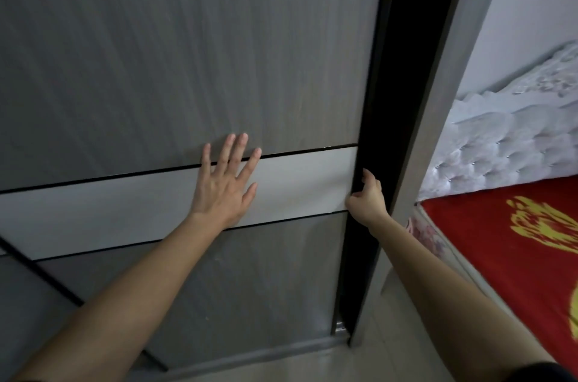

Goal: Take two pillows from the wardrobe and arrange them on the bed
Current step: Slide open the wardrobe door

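A grey wood-grain sliding wardrobe door with a white horizontal band fills most of the view. My left hand lies flat on that band, fingers spread. My right hand curls its fingers around the door's right edge. Beside that edge runs a narrow dark gap into the wardrobe; nothing inside it can be made out. No pillow is visible. The bed with a red cover and yellow pattern lies at the right.
The wardrobe's grey side panel stands between the gap and the bed. A white tufted headboard rises behind the bed against a pale wall. Light floor shows at the bottom. A second door panel overlaps at the lower left.
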Demonstrator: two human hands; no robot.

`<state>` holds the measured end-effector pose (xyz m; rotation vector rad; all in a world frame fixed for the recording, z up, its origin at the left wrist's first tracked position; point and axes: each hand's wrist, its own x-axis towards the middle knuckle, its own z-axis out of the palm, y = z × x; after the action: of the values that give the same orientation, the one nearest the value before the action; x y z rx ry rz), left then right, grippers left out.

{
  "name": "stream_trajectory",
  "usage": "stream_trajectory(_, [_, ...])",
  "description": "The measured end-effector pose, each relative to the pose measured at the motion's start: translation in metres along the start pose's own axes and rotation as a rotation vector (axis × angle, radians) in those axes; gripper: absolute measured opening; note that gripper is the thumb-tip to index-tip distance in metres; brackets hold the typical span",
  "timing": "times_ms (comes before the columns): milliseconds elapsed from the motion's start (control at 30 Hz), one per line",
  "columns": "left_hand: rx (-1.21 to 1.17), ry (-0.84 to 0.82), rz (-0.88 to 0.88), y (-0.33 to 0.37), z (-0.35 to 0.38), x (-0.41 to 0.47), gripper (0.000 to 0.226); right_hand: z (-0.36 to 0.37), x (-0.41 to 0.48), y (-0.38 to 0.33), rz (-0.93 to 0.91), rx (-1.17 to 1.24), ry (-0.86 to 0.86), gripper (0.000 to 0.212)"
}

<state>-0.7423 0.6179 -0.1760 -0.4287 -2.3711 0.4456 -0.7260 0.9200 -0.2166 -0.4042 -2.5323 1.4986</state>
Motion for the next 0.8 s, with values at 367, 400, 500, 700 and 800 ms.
stream_trajectory(367, [-0.156,-0.213,-0.350,-0.040,-0.011,-0.044,0.072,0.067,-0.021,-0.022,-0.088,0.174,-0.299,0.084])
stream_trajectory(400, [-0.163,-0.231,-0.378,-0.045,-0.011,-0.048,0.071,0.074,-0.023,-0.025,-0.094,0.198,-0.332,0.084])
stream_trajectory(500, [-0.208,-0.280,-0.464,-0.061,-0.008,-0.061,0.072,0.099,-0.027,-0.030,-0.111,0.254,-0.439,0.086])
stream_trajectory(700, [-0.329,-0.335,-0.557,-0.090,0.001,-0.086,0.074,0.156,-0.036,-0.041,-0.104,0.219,-0.663,0.091])
stream_trajectory(800, [-0.400,-0.360,-0.630,-0.102,0.004,-0.095,0.074,0.184,-0.041,-0.050,-0.103,0.180,-0.720,0.081])
